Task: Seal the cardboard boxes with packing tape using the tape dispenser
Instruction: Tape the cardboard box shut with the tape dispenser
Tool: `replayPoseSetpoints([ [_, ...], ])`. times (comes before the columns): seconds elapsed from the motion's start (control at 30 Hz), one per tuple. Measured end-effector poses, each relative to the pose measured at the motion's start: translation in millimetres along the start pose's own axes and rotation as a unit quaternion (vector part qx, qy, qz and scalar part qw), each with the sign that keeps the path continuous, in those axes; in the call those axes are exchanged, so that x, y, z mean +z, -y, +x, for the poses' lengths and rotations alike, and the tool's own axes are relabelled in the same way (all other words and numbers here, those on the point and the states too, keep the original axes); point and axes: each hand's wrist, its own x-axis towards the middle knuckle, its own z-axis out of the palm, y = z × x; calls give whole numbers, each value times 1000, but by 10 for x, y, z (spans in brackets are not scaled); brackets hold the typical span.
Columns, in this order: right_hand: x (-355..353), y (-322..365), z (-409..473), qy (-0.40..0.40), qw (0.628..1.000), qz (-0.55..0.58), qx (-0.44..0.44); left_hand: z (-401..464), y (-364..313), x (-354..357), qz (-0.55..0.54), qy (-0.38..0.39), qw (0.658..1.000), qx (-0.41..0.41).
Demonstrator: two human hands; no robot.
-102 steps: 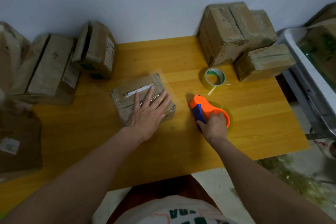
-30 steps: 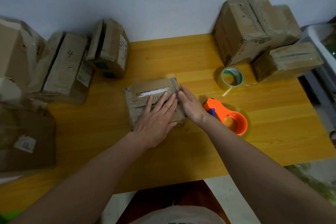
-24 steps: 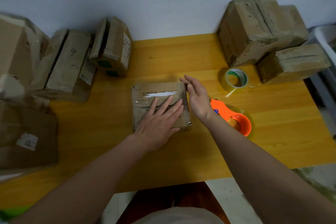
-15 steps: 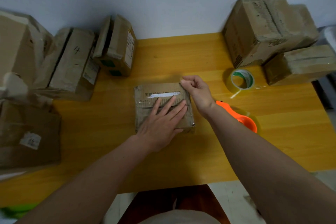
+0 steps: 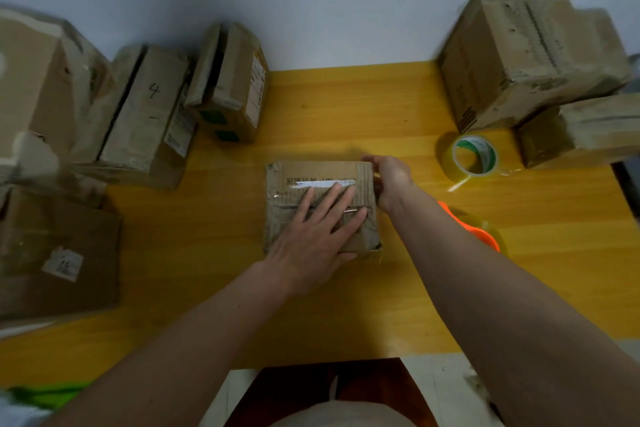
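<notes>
Right hand (image 5: 389, 180) is now curling over the far right corner of the small cardboard box (image 5: 320, 204), where a moment ago it was lying with straight fingers along that right edge; whether it is pinching tape or only cupping the corner is not showing, since the fingertips are tucked behind the box wall; left hand (image 5: 313, 232) is staying flat on the box top, fingers straight and spread, pressing down as before; camera view is sitting a little further right than earlier, so boxes on the left are showing more fully.

Tape dispenser (image 5: 474, 232), orange, is lying on the yellow tabletop (image 5: 346, 107) just beside the right forearm; most of it is hidden behind that forearm, only its rounded end showing; handle is not showing. Clear tape on the box top is hard to make out, catching only faint glints near the left fingers; printed label strip is blurred and unreadable.

Small box is sitting mid-tabletop, under the left hand and touching the right hand at its far right corner; loose tape roll (image 5: 472, 158) is lying well to the right of it, near a stack of sealed boxes (image 5: 526, 62); further boxes (image 5: 145, 114) are crowding the left edge, one marked 4.
</notes>
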Motion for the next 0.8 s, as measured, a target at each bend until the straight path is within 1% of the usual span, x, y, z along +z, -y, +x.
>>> replayPoseSetpoints([
  [0.03, -28, -73, -4, -13, 995, -29, -90, -3, 1, 5, -3, 0, 1000, -2],
  [0.07, -51, -150, -30, 0, 981, -61, -184, -3, -2, 8, -7, 0, 1000, -3],
  [0.1, -62, -234, -53, 36, 964, -83, -251, 2, -7, 15, -10, 0, 1000, -2],
  [0.13, -63, -288, -90, 68, 951, -107, -283, 9, -7, 21, -12, 1, 1000, 1],
  [0.17, -56, -318, -91, 78, 944, -128, -294, 12, -9, 25, -12, 3, 1000, 5],
  [0.23, -23, -297, -67, 69, 943, -144, -292, 21, -6, 16, -11, 8, 1000, 0],
  [0.27, -1, -260, -82, 69, 946, -140, -284, 22, -15, -3, -12, 10, 1000, -4],
  [0.33, 12, -180, -106, 76, 963, -112, -234, 32, -43, -55, -42, 10, 999, -20],
  [0.37, -1, -152, -114, 80, 971, -99, -203, 44, -42, -85, -67, 10, 997, -45],
  [0.4, -12, -145, -116, 86, 974, -110, -180, 55, -9, -110, -83, 8, 993, -87],
  [0.47, -69, -180, -154, 83, 961, -202, -166, 64, 158, -138, -88, -14, 974, -209],
  [0.5, -100, -222, -187, 75, 952, -239, -177, 60, 268, -126, -99, -18, 956, -274],
  [0.53, -112, -278, -240, 76, 944, -254, -195, 49, 360, -104, -134, -22, 937, -322],
  [0.57, -111, -341, -297, 81, 939, -258, -212, 36, 412, -87, -198, -38, 917, -344],
  [0.6, -109, -407, -321, 86, 940, -248, -219, 32, 424, -77, -281, -74, 894, -342],
  [0.63, -112, -439, -329, 87, 945, -229, -218, 36, 407, -92, -365, -118, 861, -333],
  [0.7, -122, -434, -289, 83, 955, -196, -207, 54, 359, -129, -501, -179, 777, -337],
  [0.73, -124, -427, -251, 83, 957, -193, -201, 66, 346, -134, -546, -191, 737, -349],
  [0.8, -129, -422, -189, 82, 957, -203, -188, 77, 347, -142, -591, -188, 685, -382],
])
